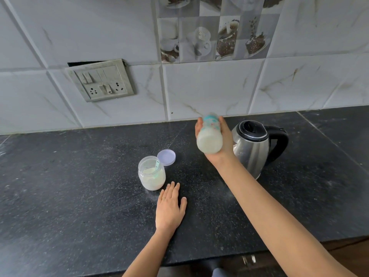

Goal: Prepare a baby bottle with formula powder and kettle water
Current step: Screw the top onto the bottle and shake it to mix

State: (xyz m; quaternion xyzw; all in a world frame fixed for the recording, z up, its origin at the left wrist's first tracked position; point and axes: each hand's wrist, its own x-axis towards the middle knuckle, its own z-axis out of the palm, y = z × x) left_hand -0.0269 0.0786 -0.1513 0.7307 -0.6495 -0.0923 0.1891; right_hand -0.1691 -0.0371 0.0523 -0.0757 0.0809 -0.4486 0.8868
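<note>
My right hand (221, 140) grips the baby bottle (209, 136) in the air above the counter, tilted with its base toward me. The bottle is blurred and holds milky white liquid. Behind my wrist stands the steel kettle (253, 146) with its black lid and handle. The open formula jar (151, 172) sits left of centre with white powder and a pale green scoop (156, 164) inside. Its lilac lid (166, 157) lies on the counter just behind the jar. My left hand (169, 206) rests flat on the counter, fingers straight, just in front of the jar.
The dark speckled stone counter (79, 186) runs the full width, with its front edge near the bottom of the view. A tiled wall rises behind it, with a switch and socket plate (101, 80) at the upper left.
</note>
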